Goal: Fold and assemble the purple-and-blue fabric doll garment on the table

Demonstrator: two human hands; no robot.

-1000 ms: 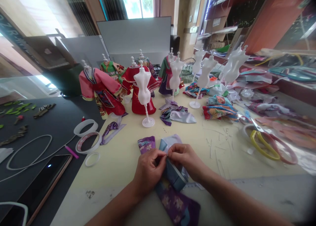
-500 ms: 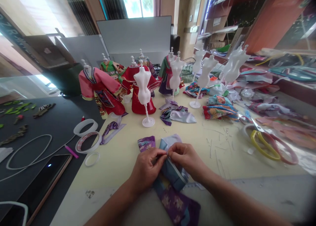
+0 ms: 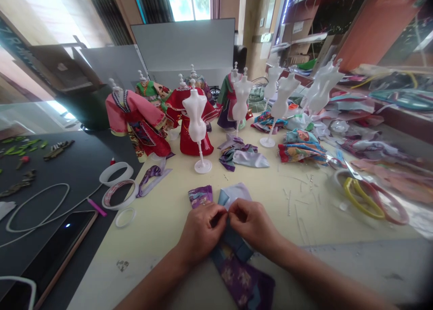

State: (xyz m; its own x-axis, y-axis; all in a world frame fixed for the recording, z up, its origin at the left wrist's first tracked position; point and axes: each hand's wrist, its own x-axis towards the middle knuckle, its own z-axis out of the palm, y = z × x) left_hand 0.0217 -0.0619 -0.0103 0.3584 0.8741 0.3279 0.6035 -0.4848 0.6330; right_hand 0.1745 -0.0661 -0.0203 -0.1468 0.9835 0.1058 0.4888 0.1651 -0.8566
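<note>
My left hand (image 3: 204, 226) and my right hand (image 3: 252, 219) meet fingertip to fingertip over a small piece of sewn cloth near the table's front. Both are pinched closed on the fabric, and whatever else sits between the fingertips is too small to make out. The purple floral and blue-grey fabric (image 3: 238, 274) hangs below the hands toward me. A pale lilac part (image 3: 240, 192) shows above the fingers, and a purple patterned end (image 3: 200, 195) sticks out behind my left hand. The hands cover the middle of the cloth.
A bare white mini mannequin (image 3: 195, 120) stands just beyond the hands. Dressed mannequins, one in a pink robe (image 3: 140, 111), stand behind. Tape rolls (image 3: 119, 195) and a phone (image 3: 50, 256) lie left; yellow-handled scissors (image 3: 361, 199), bead strips (image 3: 289, 204) and heaped fabrics (image 3: 301, 150) lie right.
My fingertips have drawn closer together, and my right hand has turned and dropped slightly over the cloth. The blue-grey fold beneath is now more covered.
</note>
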